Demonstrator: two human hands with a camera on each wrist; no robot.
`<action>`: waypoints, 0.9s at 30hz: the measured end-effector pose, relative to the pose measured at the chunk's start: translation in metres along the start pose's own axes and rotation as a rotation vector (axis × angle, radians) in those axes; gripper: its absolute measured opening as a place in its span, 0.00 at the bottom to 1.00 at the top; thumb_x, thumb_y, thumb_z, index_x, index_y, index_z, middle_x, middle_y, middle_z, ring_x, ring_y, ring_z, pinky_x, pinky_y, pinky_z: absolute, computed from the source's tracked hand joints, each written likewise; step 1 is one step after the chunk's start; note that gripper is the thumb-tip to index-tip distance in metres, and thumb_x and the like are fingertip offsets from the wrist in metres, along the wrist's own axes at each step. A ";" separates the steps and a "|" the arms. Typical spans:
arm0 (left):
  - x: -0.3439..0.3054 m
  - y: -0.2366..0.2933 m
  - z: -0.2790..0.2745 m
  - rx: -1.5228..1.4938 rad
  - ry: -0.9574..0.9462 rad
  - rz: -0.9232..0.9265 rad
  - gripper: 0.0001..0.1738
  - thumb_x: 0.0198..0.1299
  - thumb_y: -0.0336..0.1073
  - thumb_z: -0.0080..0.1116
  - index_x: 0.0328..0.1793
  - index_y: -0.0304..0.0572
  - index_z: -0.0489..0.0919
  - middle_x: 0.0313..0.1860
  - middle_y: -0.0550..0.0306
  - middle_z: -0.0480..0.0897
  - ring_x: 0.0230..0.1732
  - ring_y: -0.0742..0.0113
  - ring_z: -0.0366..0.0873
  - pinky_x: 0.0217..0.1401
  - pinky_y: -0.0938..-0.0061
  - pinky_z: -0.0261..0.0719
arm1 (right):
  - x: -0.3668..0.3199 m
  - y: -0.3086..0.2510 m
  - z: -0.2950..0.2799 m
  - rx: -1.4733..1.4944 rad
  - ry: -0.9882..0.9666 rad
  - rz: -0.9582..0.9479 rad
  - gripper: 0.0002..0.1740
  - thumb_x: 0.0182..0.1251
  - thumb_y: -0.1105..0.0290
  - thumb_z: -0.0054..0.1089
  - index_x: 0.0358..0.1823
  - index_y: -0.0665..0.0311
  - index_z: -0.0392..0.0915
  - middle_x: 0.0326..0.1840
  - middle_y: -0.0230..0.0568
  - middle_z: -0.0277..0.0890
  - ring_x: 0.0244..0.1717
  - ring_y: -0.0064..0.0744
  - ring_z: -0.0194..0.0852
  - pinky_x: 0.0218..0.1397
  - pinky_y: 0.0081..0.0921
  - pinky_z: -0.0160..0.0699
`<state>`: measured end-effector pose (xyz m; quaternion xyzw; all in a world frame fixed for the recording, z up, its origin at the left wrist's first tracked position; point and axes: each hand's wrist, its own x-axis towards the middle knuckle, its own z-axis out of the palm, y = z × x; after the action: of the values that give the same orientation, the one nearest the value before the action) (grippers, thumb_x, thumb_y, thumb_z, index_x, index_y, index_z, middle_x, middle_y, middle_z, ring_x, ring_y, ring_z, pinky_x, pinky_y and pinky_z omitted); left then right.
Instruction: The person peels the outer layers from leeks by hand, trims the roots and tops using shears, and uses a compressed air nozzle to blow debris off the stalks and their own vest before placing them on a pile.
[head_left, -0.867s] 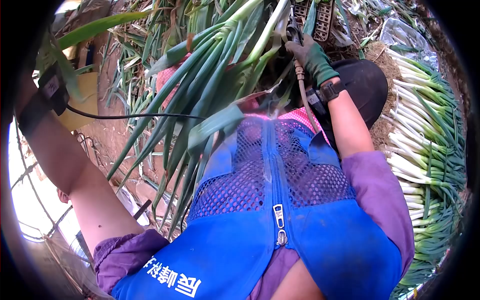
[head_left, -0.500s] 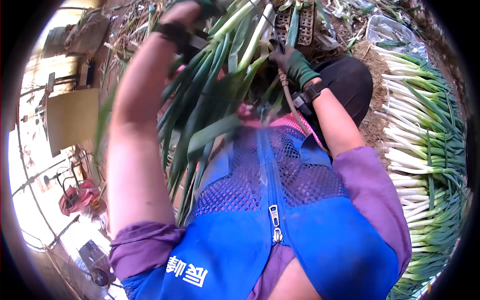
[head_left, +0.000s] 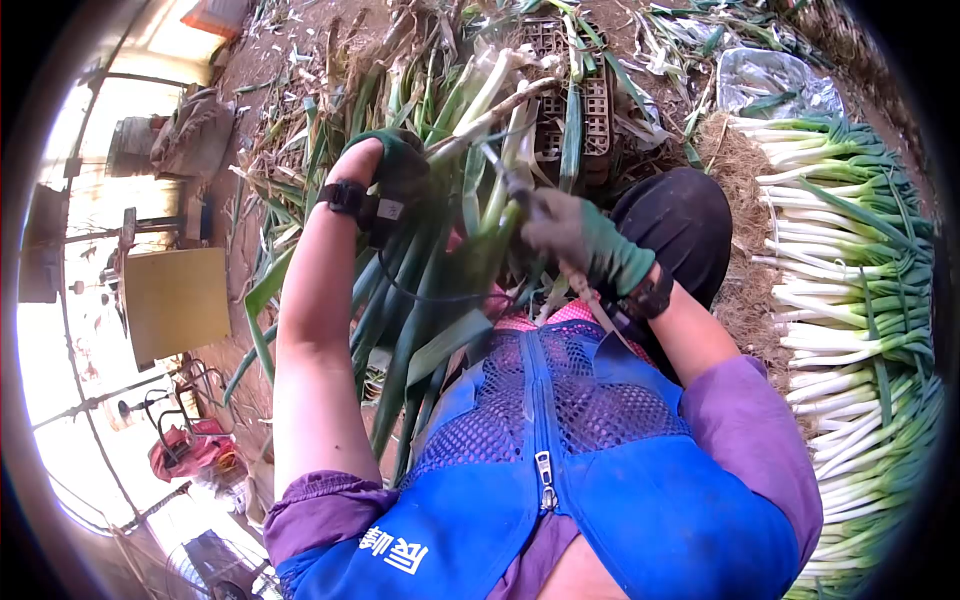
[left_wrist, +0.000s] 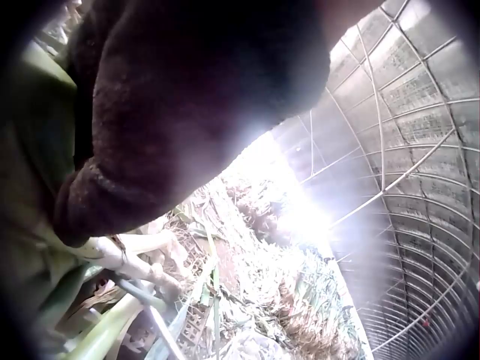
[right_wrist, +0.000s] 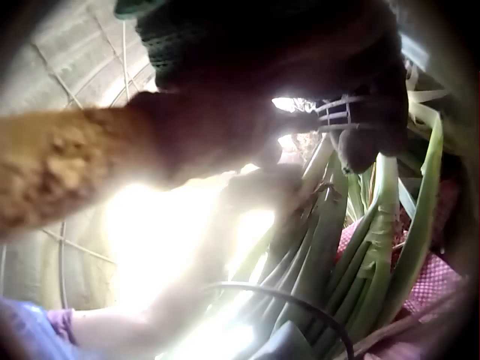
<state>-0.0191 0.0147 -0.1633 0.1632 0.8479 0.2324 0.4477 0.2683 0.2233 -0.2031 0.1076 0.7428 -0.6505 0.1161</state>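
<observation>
My gloved left hand [head_left: 400, 172] grips a green onion [head_left: 490, 118] by its stalk, the pale root end pointing up and right. In the left wrist view the dark glove [left_wrist: 172, 127] curls over the pale stalk [left_wrist: 124, 259]. Just right of it, my gloved right hand [head_left: 580, 235] holds an air blow gun [head_left: 515, 185], its nozzle close to the onion stalks and slightly blurred. A hose [head_left: 603, 318] runs down from the gun toward my vest. More green onions with long leaves [head_left: 425, 270] lie across my lap, over pink checked cloth [right_wrist: 431, 281].
Cleaned green onions [head_left: 815, 310] lie in a long row at the right, beside dry straw [head_left: 738, 185]. Ahead stands a plastic crate [head_left: 597, 110] with leaves on it. Untrimmed onions [head_left: 330, 125] are heaped ahead left. A yellowish board [head_left: 178, 305] stands at the left.
My left hand has swung in from the far left to the onions in front, and now grips a stalk there. My right hand has brought the blow gun left and nearer to it.
</observation>
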 end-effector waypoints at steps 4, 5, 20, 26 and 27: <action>0.013 0.009 -0.001 0.481 0.093 0.043 0.20 0.58 0.46 0.66 0.52 0.44 0.87 0.38 0.59 0.87 0.37 0.70 0.81 0.43 0.70 0.79 | -0.025 -0.011 0.014 -0.076 -0.013 -0.026 0.29 0.59 0.58 0.62 0.60 0.68 0.75 0.36 0.40 0.79 0.35 0.29 0.78 0.41 0.28 0.79; 0.013 0.009 -0.002 0.461 0.126 0.005 0.19 0.58 0.45 0.66 0.52 0.44 0.87 0.38 0.59 0.87 0.36 0.70 0.81 0.43 0.70 0.79 | -0.027 -0.012 0.015 -0.095 0.014 -0.036 0.31 0.59 0.58 0.62 0.62 0.68 0.74 0.36 0.40 0.79 0.36 0.30 0.79 0.42 0.29 0.79; 0.011 -0.016 0.005 0.155 0.267 0.047 0.19 0.61 0.46 0.66 0.53 0.45 0.86 0.37 0.61 0.85 0.36 0.71 0.80 0.40 0.73 0.78 | -0.005 -0.021 0.035 0.009 0.055 -0.016 0.25 0.58 0.53 0.63 0.50 0.65 0.77 0.36 0.51 0.82 0.38 0.43 0.83 0.47 0.37 0.78; -0.020 0.012 0.016 0.310 0.124 -0.028 0.25 0.57 0.53 0.68 0.51 0.42 0.88 0.39 0.56 0.88 0.37 0.68 0.84 0.43 0.70 0.81 | 0.030 -0.006 0.020 -0.095 0.145 -0.065 0.27 0.59 0.52 0.61 0.50 0.66 0.79 0.34 0.45 0.81 0.38 0.36 0.81 0.46 0.36 0.78; -0.020 0.018 0.017 0.378 0.129 -0.065 0.25 0.56 0.54 0.69 0.51 0.42 0.88 0.39 0.55 0.89 0.36 0.67 0.84 0.43 0.70 0.81 | 0.034 -0.007 0.019 -0.064 0.151 -0.067 0.27 0.59 0.52 0.62 0.50 0.67 0.79 0.32 0.45 0.80 0.36 0.35 0.81 0.43 0.35 0.78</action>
<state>0.0068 0.0241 -0.1487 0.2018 0.9082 0.0644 0.3610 0.2343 0.2042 -0.2090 0.1277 0.7729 -0.6202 0.0416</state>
